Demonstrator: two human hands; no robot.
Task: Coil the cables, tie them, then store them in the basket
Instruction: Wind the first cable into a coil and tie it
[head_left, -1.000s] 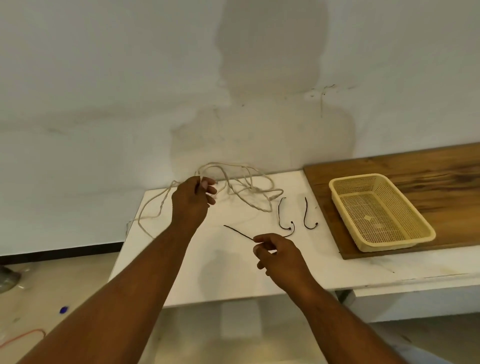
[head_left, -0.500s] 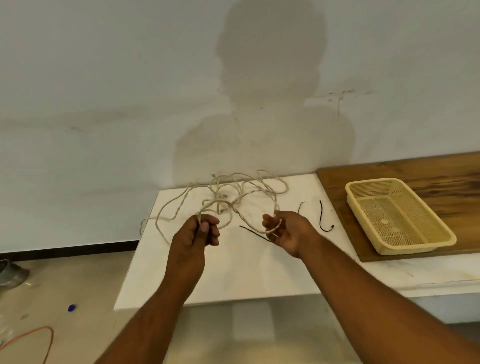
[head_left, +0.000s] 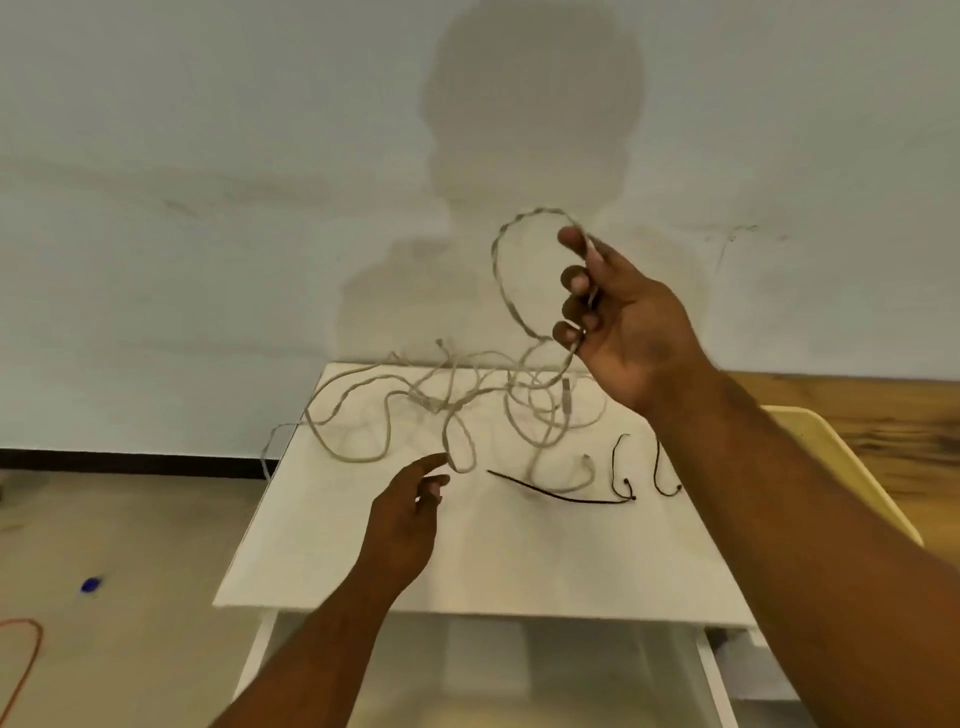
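Right hand (head_left: 623, 322), held high, curls its fingers round one loop of the long beige twisted cable (head_left: 497, 270), prob. to start the coil; the rest lies tangled below it on the white desk (head_left: 467, 561). Left hand (head_left: 410, 504) relaxed, empty, just beside a strand.

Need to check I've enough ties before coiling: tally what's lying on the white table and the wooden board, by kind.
black ties: 3
pale cable tangle: 1 (how many cables are in it cannot be told)
basket: 1 (partly hidden by the right arm)
Total: 5
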